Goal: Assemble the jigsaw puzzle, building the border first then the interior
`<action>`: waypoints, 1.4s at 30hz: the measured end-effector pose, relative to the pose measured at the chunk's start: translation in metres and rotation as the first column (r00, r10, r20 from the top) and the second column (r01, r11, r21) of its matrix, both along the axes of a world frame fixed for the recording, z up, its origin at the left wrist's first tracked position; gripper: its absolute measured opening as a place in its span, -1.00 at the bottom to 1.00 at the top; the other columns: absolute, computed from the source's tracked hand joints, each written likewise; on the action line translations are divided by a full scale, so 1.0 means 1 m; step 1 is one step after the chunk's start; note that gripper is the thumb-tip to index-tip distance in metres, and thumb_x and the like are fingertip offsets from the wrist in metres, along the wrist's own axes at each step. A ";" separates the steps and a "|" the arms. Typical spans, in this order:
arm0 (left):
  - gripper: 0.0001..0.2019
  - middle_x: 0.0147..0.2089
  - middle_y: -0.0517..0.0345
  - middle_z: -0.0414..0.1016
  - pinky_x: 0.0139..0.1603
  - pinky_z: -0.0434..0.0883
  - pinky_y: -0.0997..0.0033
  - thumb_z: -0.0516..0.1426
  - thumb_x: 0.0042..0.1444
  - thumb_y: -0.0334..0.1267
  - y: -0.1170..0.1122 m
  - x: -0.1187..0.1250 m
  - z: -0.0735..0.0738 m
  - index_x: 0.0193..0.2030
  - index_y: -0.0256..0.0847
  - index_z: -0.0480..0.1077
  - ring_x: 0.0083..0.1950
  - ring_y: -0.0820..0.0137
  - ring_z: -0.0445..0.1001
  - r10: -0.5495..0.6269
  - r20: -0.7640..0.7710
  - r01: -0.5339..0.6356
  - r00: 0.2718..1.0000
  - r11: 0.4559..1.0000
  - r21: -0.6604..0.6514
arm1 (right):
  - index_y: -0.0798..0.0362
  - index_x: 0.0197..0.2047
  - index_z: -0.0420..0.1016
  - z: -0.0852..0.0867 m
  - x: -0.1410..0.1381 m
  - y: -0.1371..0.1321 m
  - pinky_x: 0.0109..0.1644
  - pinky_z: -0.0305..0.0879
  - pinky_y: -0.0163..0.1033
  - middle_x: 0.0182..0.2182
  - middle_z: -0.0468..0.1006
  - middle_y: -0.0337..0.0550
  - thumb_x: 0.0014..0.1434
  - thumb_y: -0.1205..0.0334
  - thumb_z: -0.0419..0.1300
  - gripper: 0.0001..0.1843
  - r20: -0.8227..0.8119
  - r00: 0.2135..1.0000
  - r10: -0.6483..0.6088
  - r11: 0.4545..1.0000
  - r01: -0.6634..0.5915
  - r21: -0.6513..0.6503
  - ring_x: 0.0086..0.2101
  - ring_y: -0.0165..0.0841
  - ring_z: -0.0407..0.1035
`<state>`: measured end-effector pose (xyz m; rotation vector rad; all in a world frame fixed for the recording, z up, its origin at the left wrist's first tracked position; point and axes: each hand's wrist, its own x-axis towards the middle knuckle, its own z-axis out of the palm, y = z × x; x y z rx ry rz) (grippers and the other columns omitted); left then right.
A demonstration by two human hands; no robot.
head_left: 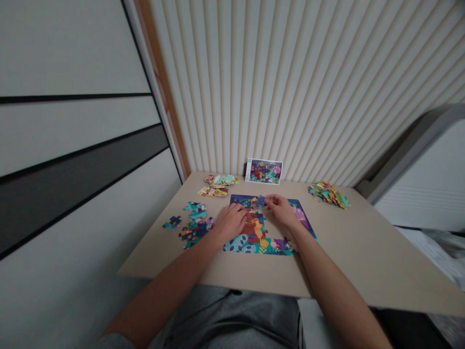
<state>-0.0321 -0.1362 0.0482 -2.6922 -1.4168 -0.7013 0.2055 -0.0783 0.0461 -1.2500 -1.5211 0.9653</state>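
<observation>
A partly assembled colourful jigsaw puzzle lies on the beige table in front of me. My left hand rests on the puzzle's left edge with its fingers curled down onto the pieces. Over the puzzle's upper middle, my right hand pinches a small blue puzzle piece between thumb and fingers. The two hands are close together, almost touching at the fingertips.
Loose pieces lie in a blue-teal cluster at the left, in a pale pile at the back, and in a mixed heap at the right. A reference picture card leans against the ribbed wall. A bed edge shows at far right.
</observation>
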 end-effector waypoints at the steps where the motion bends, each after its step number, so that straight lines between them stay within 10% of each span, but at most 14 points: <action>1: -0.75 -0.01 -0.01 0.47 0.17 0.36 0.19 0.06 0.35 -0.32 0.000 0.000 0.000 0.06 -0.16 0.50 0.07 0.24 0.41 0.000 0.001 0.000 1.000 1.000 0.002 | 0.08 -0.16 0.56 0.001 0.000 -0.001 -0.45 0.20 -0.32 -0.53 0.55 -0.21 0.08 -0.03 0.29 -0.63 -0.010 1.000 0.001 1.000 -0.001 -0.006 -0.49 -0.35 0.40; 8: -0.75 -0.01 0.02 0.50 0.17 0.36 0.20 0.09 0.34 -0.32 -0.002 0.000 -0.003 0.08 -0.13 0.50 0.07 0.25 0.42 -0.034 0.018 0.034 0.999 0.999 -0.001 | 0.07 -0.20 0.55 0.007 -0.001 -0.003 -0.42 0.29 -0.34 -0.48 0.61 -0.17 0.00 -0.05 0.38 -0.59 -0.192 0.980 -0.050 0.995 0.032 -0.098 -0.46 -0.36 0.47; 16: -0.80 -0.05 0.06 0.52 0.11 0.35 0.22 0.05 0.37 -0.30 -0.010 0.000 0.005 -0.11 -0.14 0.54 0.05 0.28 0.44 -0.164 -0.048 0.164 0.985 0.986 -0.006 | 0.06 -0.24 0.52 0.026 0.031 0.000 -0.51 0.29 -0.38 -0.48 0.56 -0.24 -0.12 -0.04 0.43 -0.56 -0.468 0.797 -0.383 0.917 0.390 -0.087 -0.50 -0.41 0.45; 28: -0.84 -0.15 0.08 0.56 0.04 0.32 0.20 0.07 0.39 -0.20 -0.108 0.007 0.055 -0.14 -0.16 0.45 -0.04 0.26 0.48 -0.315 -0.196 0.317 0.929 0.948 -0.022 | 0.09 -0.20 0.55 0.026 0.013 -0.013 -0.42 0.25 -0.32 -0.52 0.59 -0.19 -0.02 -0.10 0.40 -0.54 -0.227 0.959 -0.170 0.985 0.164 -0.045 -0.49 -0.37 0.44; 42: -0.76 0.12 0.01 0.55 0.21 0.35 0.03 0.07 0.34 -0.27 -0.133 -0.115 0.000 0.03 -0.10 0.52 0.17 0.14 0.47 0.293 -0.086 -0.291 0.952 0.956 0.026 | 0.07 -0.17 0.54 0.040 -0.023 -0.041 -0.38 0.29 -0.22 -0.54 0.57 -0.16 0.08 -0.17 0.32 -0.53 -0.035 0.999 0.017 1.000 -0.018 -0.006 -0.48 -0.28 0.45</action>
